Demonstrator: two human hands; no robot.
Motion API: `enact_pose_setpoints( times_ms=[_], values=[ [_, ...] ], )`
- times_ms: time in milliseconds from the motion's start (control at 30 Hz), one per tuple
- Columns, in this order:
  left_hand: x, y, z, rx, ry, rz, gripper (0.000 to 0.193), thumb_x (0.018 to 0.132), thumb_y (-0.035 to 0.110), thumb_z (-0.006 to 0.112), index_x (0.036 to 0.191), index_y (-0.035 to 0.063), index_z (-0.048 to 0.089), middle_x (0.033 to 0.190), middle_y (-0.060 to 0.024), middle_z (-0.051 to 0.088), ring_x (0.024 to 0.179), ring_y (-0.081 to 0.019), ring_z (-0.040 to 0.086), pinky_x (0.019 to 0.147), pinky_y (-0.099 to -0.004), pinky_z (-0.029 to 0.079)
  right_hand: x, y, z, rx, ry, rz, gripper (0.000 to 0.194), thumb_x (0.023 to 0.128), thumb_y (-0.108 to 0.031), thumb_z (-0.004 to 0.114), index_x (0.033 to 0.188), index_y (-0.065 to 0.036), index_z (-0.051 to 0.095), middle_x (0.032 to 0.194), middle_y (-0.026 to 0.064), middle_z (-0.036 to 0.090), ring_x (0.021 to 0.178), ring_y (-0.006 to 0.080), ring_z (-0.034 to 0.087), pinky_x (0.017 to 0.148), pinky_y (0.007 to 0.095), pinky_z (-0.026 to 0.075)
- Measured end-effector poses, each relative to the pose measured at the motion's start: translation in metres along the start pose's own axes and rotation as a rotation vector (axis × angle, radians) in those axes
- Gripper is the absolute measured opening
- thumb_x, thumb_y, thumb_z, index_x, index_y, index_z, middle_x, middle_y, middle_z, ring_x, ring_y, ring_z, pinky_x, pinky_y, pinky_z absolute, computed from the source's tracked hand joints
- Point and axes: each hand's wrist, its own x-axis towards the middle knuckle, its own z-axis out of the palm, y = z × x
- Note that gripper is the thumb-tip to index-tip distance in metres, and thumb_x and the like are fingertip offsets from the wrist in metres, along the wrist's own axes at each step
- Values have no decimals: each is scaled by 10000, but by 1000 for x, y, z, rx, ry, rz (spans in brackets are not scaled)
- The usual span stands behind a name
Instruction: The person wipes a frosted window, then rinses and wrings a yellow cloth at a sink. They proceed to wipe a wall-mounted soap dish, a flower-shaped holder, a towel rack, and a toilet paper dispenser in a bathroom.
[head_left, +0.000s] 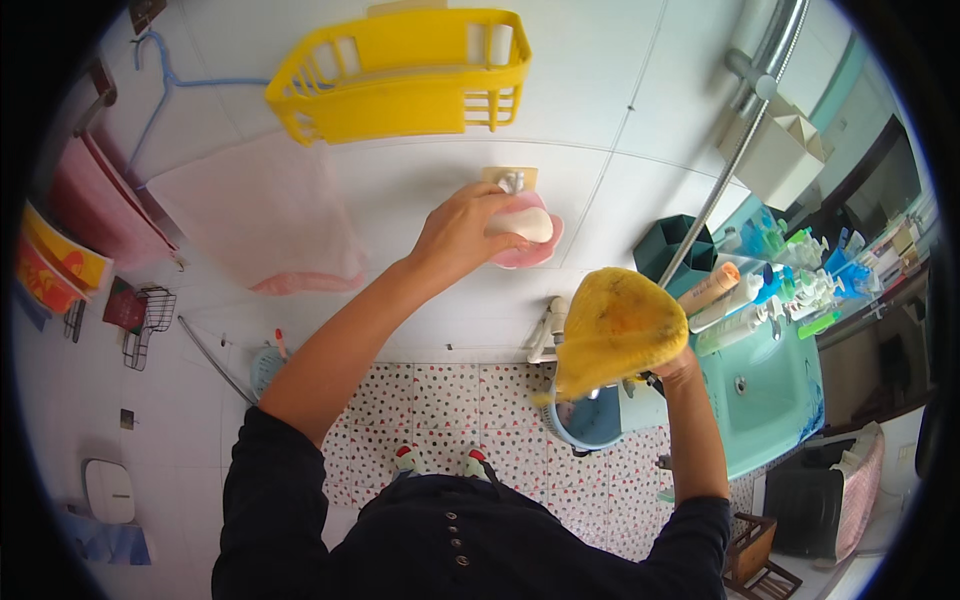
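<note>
My left hand (469, 225) reaches to the white tiled wall, thumb and fingers around a white bar of soap (529, 223). The soap is at a pink soap dish (555, 244) below a wall hook on a beige adhesive plate (511, 180). My right hand (679, 364) holds up a yellow plush cloth item (622, 322), darkly stained in its middle. The cloth hides most of that hand's fingers. Below the cloth stands a blue bucket (589, 424).
A yellow plastic basket (405, 105) hangs on the wall above, beside a blue clothes hanger (166, 75) and a pink towel (255, 217). A metal shower hose (720, 184) runs down at right. Several bottles (739, 330) line the green washbasin (772, 405).
</note>
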Motion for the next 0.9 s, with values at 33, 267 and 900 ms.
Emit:
enact_pose_setpoints(
  times_ms=[33, 267, 900],
  values=[
    [-2, -1, -6, 20, 12, -5, 403, 744, 200, 732, 1080, 8, 620, 1156, -156, 586, 1011, -290, 583, 849, -350, 479, -1, -2, 0, 12, 37, -31, 457, 888, -316, 570, 1251, -52, 486, 1237, 107, 536, 1132, 253, 521, 939, 405, 454],
    [-50, 13, -53, -1448, -325, -449, 924, 826, 728, 210, 1340, -21, 377, 1344, -161, 453, 1264, -222, 417, 1058, -384, 297, -15, -35, 95, 137, 97, -397, 471, 869, -211, 605, 1269, -25, 439, 1222, 137, 516, 1116, 262, 519, 924, 380, 457],
    [-132, 88, -59, -965, -27, 185, 730, 931, 492, 337, 1403, -47, 197, 1465, -205, 189, 1376, -319, 159, 1105, -396, 130, 62, -13, 298, -597, 511, -1024, 395, 851, -71, 535, 1224, 26, 450, 1190, 123, 461, 1048, 199, 477, 883, 324, 409]
  ],
)
